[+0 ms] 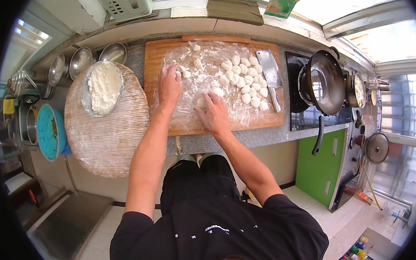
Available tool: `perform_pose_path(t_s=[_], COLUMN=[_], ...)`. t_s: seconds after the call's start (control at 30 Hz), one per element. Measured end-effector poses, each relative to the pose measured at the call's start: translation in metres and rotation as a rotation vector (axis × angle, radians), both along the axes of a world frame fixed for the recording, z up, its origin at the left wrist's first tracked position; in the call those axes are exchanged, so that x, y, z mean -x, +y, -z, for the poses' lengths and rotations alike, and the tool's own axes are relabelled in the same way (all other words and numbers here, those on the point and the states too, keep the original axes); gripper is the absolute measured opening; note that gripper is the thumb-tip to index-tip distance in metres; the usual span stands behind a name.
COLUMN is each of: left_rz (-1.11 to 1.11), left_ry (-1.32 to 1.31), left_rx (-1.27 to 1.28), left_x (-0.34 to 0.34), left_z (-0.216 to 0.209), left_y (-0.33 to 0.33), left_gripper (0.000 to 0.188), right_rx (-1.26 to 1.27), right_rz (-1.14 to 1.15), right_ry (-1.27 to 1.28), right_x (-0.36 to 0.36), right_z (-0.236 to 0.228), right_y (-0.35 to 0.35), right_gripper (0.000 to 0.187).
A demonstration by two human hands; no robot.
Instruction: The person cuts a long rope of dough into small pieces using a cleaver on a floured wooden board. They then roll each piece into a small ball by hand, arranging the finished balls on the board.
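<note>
My left hand rests on the floury wooden board, its fingers curled onto a small dough piece. Beside its fingertips lies another dough lump. My right hand is nearer the board's front edge, thumb and fingers closed about a small round of dough. A second dough round shows just beyond its fingers. Several whitish dough balls sit grouped on the board's right half. Two loose lumps, one a dough bit, lie farther back in the flour.
A cleaver lies along the board's right side. Right of it, a wok stands on the black stove, its handle jutting forward. On the left, a glass bowl of flour sits on a round ridged tray, near a blue basin and metal bowls.
</note>
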State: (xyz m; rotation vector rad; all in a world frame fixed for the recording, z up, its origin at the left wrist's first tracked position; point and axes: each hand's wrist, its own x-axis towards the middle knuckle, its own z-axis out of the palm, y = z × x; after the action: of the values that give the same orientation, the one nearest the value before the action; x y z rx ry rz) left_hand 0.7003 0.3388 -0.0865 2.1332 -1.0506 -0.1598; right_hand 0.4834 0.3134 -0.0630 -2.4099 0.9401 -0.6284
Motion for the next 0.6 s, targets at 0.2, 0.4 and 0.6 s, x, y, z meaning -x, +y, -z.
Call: perform_pose_path(t_s=[0.2,0.4,0.6], left_rz=[-0.012,-0.036,-0.070], left_ry=[0.047,0.070,0.117], left_rx=[0.027,0.048,0.073], left_x=[0.012,0.013,0.013], left_z=[0.009,-0.001,-0.005], left_y=[0.009,0.022,0.030], left_gripper=[0.038,0.041,0.041], right_rx=[0.018,-0.053,-0.035], right_rz=[0.068,0.187,0.008], right_ry=[0.085,-0.181,-0.053], right_x=[-0.015,-0.012,-0.002], right_z=[0.016,0.022,-0.006], right_y=[-0.008,-0.026,-0.025], right_gripper=[0.019,0.008,0.015])
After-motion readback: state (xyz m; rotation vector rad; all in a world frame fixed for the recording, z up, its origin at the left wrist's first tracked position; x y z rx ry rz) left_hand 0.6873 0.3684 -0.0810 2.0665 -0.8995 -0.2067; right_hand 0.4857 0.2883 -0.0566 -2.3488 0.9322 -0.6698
